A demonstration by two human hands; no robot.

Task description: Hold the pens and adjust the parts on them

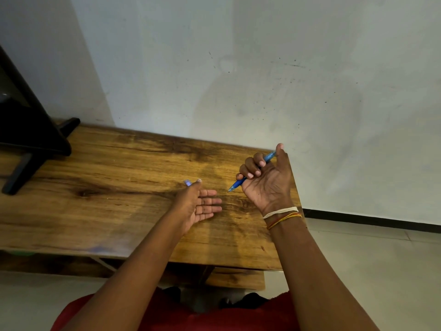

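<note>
The head view, nearest first, shows a lap in red cloth at the bottom of the frame, with two bare forearms reaching out over a low wooden table (107, 211). The right wrist wears thread bands (282, 215) in white, yellow and red. Above it the right hand (266, 177) is turned palm up near the table's right edge, fingers curled tight round a blue pen (253, 173); the thumb stands up free. The pen slants through the fist, its writing tip pointing down and left, just above the wood, its back end poking out beside the thumb.

The left hand (199, 204) sits further toward the middle of the table, palm up and facing right, fingers straight and relaxed, holding nothing that I can be sure of. Just beyond its thumb tip lies a small blue-and-white piece (187, 183), blurred; it looks like a pen cap, though whether the thumb touches it I cannot tell.

Further off, at the table's far left corner, stands a black stand (31, 149) with splayed feet. Behind everything rises a pale, speckled wall (238, 68).

The likely slip: the bare tip could mark the wood or jab the open left palm if the fist swings left, and the small piece could roll off if nudged.
</note>
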